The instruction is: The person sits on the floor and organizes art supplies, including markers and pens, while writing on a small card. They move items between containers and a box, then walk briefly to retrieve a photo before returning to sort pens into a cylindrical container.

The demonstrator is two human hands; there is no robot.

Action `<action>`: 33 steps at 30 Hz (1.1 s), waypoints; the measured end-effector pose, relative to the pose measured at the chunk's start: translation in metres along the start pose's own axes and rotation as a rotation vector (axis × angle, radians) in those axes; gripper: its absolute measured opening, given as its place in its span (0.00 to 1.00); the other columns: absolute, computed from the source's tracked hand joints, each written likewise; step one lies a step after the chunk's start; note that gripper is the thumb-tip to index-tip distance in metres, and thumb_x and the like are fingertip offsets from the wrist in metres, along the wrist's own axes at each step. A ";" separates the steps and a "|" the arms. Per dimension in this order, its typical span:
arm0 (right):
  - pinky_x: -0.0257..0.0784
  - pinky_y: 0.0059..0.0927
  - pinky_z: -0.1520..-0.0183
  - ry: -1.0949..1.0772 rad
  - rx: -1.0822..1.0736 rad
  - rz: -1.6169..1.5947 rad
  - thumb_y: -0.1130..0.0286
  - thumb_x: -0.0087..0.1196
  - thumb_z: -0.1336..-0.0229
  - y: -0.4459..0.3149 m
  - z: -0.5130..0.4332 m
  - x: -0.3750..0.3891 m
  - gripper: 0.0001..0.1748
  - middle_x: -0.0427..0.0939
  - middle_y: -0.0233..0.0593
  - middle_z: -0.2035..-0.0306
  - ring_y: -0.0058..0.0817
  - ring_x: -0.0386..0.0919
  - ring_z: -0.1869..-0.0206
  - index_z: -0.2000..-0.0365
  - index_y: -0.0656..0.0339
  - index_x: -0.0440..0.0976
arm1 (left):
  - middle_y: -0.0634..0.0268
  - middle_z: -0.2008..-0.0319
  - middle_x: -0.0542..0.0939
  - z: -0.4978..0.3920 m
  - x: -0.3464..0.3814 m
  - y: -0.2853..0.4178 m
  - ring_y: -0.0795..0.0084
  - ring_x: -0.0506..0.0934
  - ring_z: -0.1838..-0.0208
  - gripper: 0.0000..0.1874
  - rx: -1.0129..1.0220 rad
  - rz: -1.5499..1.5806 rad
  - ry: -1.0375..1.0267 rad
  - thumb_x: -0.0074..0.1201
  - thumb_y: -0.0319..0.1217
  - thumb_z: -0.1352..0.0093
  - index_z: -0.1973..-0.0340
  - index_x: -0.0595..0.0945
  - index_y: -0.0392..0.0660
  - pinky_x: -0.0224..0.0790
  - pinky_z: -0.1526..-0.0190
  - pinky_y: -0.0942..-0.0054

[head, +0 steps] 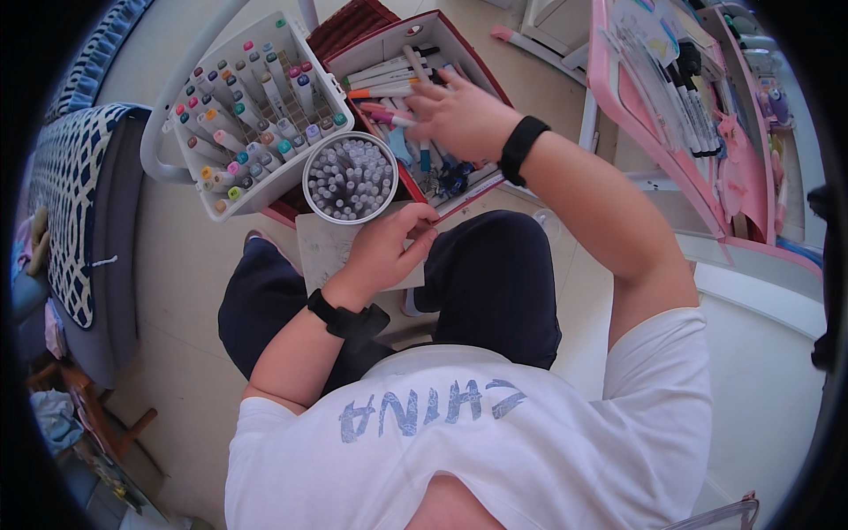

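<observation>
My right hand (457, 116) reaches into a red box (457, 40) with a pale inside, fingers spread over a jumble of pens and markers (387, 76). An orange-ended marker (381, 93) and a magenta-capped one (391, 119) lie by its fingertips. Nothing shows clearly gripped there. My left hand (391, 248) is at the box's near corner, thumb and fingers curled close together. Whether they pinch anything is hidden. Under that hand lies a greyish flat board or book (324, 245) with faint drawings. Just beyond stands a round white tub (351, 175) packed with clear-capped pens.
Left of the red box, a white gridded basket (218, 192) holds upright markers with coloured caps. A curved white tube (156, 142) passes beside it. At right stands a pink-edged organizer (676, 159) with pens. A cloth-covered grey seat (99, 218) is at far left.
</observation>
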State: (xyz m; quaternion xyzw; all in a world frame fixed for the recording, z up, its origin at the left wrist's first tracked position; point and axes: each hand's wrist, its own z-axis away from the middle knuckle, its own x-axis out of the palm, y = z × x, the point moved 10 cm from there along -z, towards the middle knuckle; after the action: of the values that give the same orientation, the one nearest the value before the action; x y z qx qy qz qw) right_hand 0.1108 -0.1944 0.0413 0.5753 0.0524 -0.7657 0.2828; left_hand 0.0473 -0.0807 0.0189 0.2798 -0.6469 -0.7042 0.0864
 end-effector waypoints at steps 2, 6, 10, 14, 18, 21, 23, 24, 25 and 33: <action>0.49 0.50 0.25 -0.023 0.135 -0.020 0.70 0.57 0.47 0.026 0.010 0.006 0.25 0.70 0.36 0.36 0.35 0.62 0.29 0.46 0.45 0.78 | 0.59 0.63 0.85 0.001 0.001 -0.002 0.63 0.86 0.58 0.11 -0.006 -0.003 0.000 0.56 0.31 0.29 0.52 0.77 0.45 0.75 0.60 0.70; 0.50 0.48 0.25 0.022 0.167 -0.069 0.69 0.59 0.49 0.041 0.025 0.005 0.22 0.72 0.36 0.38 0.37 0.63 0.30 0.50 0.48 0.80 | 0.59 0.64 0.86 0.001 0.002 -0.005 0.63 0.86 0.59 0.12 0.004 0.000 0.010 0.56 0.32 0.29 0.52 0.77 0.46 0.75 0.60 0.70; 0.49 0.49 0.25 0.001 0.183 -0.103 0.69 0.60 0.49 0.033 0.022 0.001 0.20 0.72 0.38 0.40 0.37 0.63 0.31 0.52 0.49 0.80 | 0.60 0.64 0.86 0.001 0.003 -0.008 0.63 0.86 0.59 0.12 0.001 0.003 0.015 0.57 0.33 0.29 0.51 0.76 0.46 0.75 0.60 0.70; 0.51 0.52 0.26 0.047 0.118 -0.107 0.70 0.58 0.48 0.017 0.019 -0.011 0.21 0.74 0.39 0.44 0.37 0.65 0.33 0.51 0.48 0.80 | 0.58 0.61 0.85 0.002 0.005 -0.007 0.68 0.84 0.58 0.14 0.014 -0.017 -0.025 0.55 0.24 0.29 0.49 0.74 0.40 0.74 0.56 0.73; 0.51 0.53 0.26 0.082 -0.065 -0.261 0.72 0.55 0.45 -0.013 0.016 -0.016 0.25 0.76 0.38 0.50 0.36 0.71 0.38 0.46 0.40 0.78 | 0.58 0.62 0.85 0.003 0.005 -0.008 0.68 0.84 0.59 0.14 0.015 -0.007 -0.019 0.55 0.24 0.29 0.49 0.74 0.40 0.74 0.57 0.73; 0.50 0.54 0.26 0.016 -0.095 -0.227 0.74 0.52 0.43 -0.032 0.008 -0.008 0.28 0.77 0.36 0.54 0.35 0.73 0.42 0.44 0.32 0.76 | 0.59 0.64 0.86 0.002 0.006 -0.010 0.64 0.85 0.60 0.13 0.011 -0.014 -0.012 0.56 0.28 0.29 0.50 0.75 0.43 0.75 0.60 0.71; 0.49 0.56 0.26 -0.013 -0.059 -0.159 0.71 0.52 0.41 -0.024 0.005 -0.005 0.26 0.78 0.36 0.53 0.34 0.74 0.42 0.45 0.31 0.77 | 0.59 0.65 0.86 0.001 0.006 -0.011 0.63 0.86 0.61 0.13 0.008 -0.042 -0.010 0.57 0.30 0.29 0.50 0.75 0.45 0.75 0.61 0.70; 0.49 0.56 0.26 -0.048 -0.037 -0.130 0.71 0.51 0.41 -0.020 0.003 -0.002 0.25 0.78 0.36 0.53 0.34 0.74 0.42 0.46 0.31 0.77 | 0.59 0.65 0.86 0.002 0.006 -0.011 0.63 0.86 0.61 0.13 0.008 -0.061 -0.011 0.57 0.30 0.29 0.50 0.75 0.44 0.75 0.61 0.70; 0.49 0.56 0.26 -0.084 -0.015 -0.102 0.71 0.51 0.41 -0.015 0.002 0.001 0.24 0.78 0.36 0.52 0.34 0.74 0.42 0.46 0.31 0.77 | 0.59 0.65 0.86 0.002 0.006 -0.010 0.63 0.86 0.61 0.13 0.011 -0.077 -0.012 0.57 0.30 0.29 0.50 0.75 0.44 0.75 0.61 0.70; 0.47 0.51 0.25 0.037 0.122 -0.119 0.72 0.59 0.48 0.020 0.022 -0.005 0.22 0.79 0.32 0.53 0.32 0.74 0.44 0.52 0.39 0.80 | 0.59 0.65 0.84 0.001 0.006 -0.005 0.69 0.85 0.60 0.13 0.057 -0.002 0.008 0.56 0.23 0.29 0.50 0.75 0.39 0.75 0.59 0.73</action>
State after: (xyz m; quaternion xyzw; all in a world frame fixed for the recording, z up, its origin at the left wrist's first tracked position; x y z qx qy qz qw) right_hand 0.1029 -0.2175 0.0582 0.6013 0.0450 -0.7722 0.2003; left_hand 0.0430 -0.0816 0.0129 0.2855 -0.6661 -0.6843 0.0803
